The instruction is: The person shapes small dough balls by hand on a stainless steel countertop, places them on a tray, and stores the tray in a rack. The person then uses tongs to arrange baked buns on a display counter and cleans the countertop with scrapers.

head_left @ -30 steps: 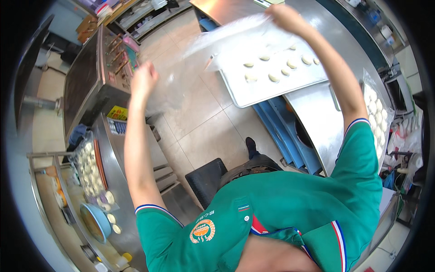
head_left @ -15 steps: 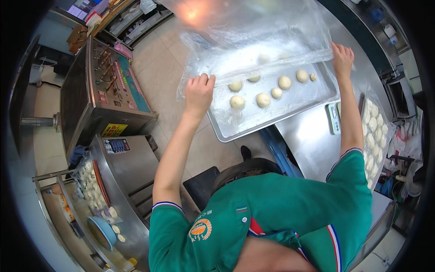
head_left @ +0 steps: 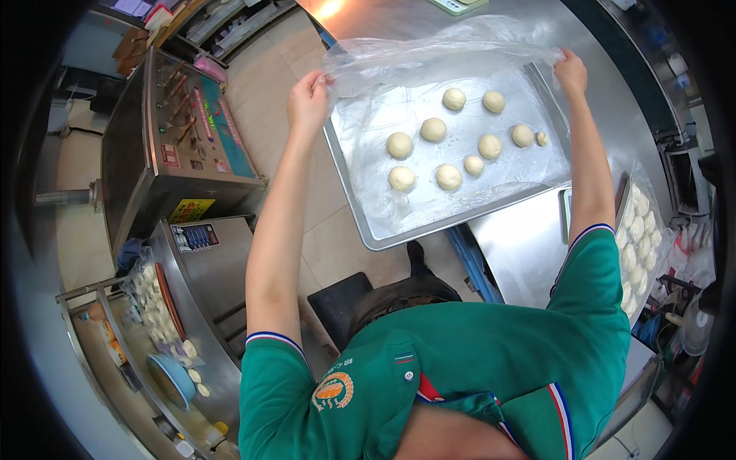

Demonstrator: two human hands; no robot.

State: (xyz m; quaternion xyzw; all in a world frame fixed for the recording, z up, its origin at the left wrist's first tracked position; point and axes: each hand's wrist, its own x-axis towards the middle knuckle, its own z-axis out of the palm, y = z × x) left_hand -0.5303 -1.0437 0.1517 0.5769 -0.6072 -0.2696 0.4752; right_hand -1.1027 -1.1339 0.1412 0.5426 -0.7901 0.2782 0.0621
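Note:
Between my two hands stretches a clear plastic sheet (head_left: 452, 63), raised along the far side of a metal baking tray (head_left: 359, 222). My left hand (head_left: 307, 101) pinches its left end, just beyond the tray's far-left corner. At the far right, my right hand (head_left: 570, 73) grips the other end. Several round pale dough balls (head_left: 433, 129) lie uncovered in the tray, on crumpled clear film that lines it. One smaller dough ball (head_left: 474, 165) sits near the middle, and a tiny dough piece (head_left: 542, 139) touches the rightmost ball.
The tray overhangs the left edge of a steel table (head_left: 510, 249). A scale (head_left: 566, 215) is partly hidden by my right forearm; a green scale (head_left: 460, 6) stands at the far edge. More dough pieces (head_left: 638, 230) lie bagged at right. A steel machine (head_left: 192, 146) stands left.
Both hands have moved farther away, the left also leftward, drawing the sheet back off the dough balls. More balls and the table behind now show.

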